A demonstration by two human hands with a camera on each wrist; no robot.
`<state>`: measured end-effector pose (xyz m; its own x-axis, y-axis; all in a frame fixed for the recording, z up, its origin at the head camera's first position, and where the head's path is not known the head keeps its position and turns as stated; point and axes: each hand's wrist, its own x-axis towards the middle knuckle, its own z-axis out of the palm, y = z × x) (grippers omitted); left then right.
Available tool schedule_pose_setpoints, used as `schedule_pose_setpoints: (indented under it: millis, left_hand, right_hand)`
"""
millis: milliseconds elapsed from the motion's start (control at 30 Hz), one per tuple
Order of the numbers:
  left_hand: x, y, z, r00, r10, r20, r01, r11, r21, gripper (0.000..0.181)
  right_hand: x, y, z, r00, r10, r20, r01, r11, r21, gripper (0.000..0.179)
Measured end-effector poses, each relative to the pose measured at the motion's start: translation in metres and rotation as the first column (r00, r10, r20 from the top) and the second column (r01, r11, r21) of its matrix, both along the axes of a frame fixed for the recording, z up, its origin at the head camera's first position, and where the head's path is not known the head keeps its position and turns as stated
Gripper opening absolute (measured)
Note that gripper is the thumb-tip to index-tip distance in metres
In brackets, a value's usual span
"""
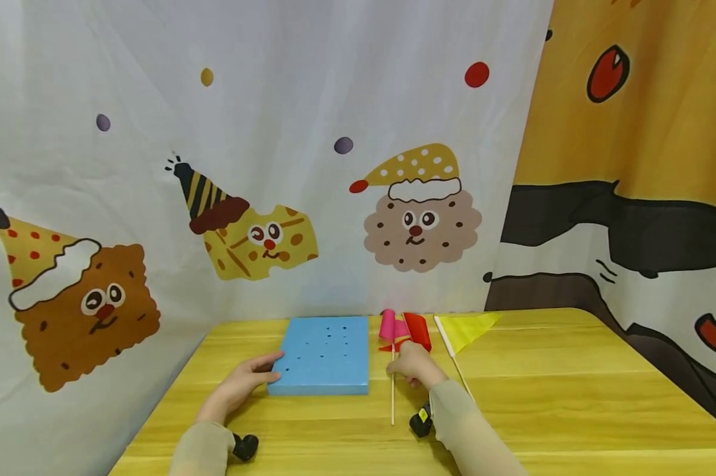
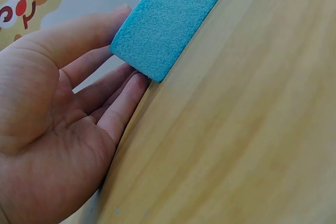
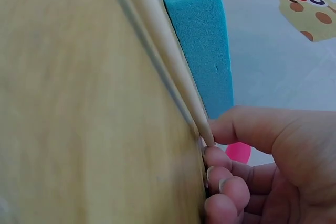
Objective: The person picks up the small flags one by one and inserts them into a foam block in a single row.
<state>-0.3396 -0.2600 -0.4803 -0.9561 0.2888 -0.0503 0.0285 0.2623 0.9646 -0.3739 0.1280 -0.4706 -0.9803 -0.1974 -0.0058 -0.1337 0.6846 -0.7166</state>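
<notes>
Left fingers (image 2: 122,107), spread, touch the blue block (image 2: 168,24); right fingers (image 3: 234,192) pinch a stick (image 3: 170,59).

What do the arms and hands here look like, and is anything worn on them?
They are a person's: the left hand and right hand are bare, with no gloves. The left sleeve and right sleeve are plain, pale grey-beige. A small black device shows at the left wrist and another at the right, which bears a yellow mark.
</notes>
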Motion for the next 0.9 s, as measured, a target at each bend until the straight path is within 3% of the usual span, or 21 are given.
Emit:
schedule_pose_setpoints:
  millis: [333,600,900]
  left_hand:
    - [-0.001,-0.001,-0.001,1.000,0.007,-0.028,-0.007,1.000,-0.001,0.062]
    - [-0.002,0.000,0.000,1.000,-0.018,-0.011,0.018,1.000,-0.003,0.062]
    - [-0.002,-0.001,-0.001,1.000,-0.002,-0.012,0.002,1.000,0.005,0.063]
  right_hand:
    - [-0.002,0.004,0.007,0.998,-0.037,0.049,0.043,0.992,-0.116,0.038]
    - [-0.002,0.011,0.008,0.985,-0.026,0.172,0.068,0.968,-0.241,0.010]
    - [-0.002,0.017,0.031,0.989,0.033,0.143,0.003,0.969,-0.249,0.013]
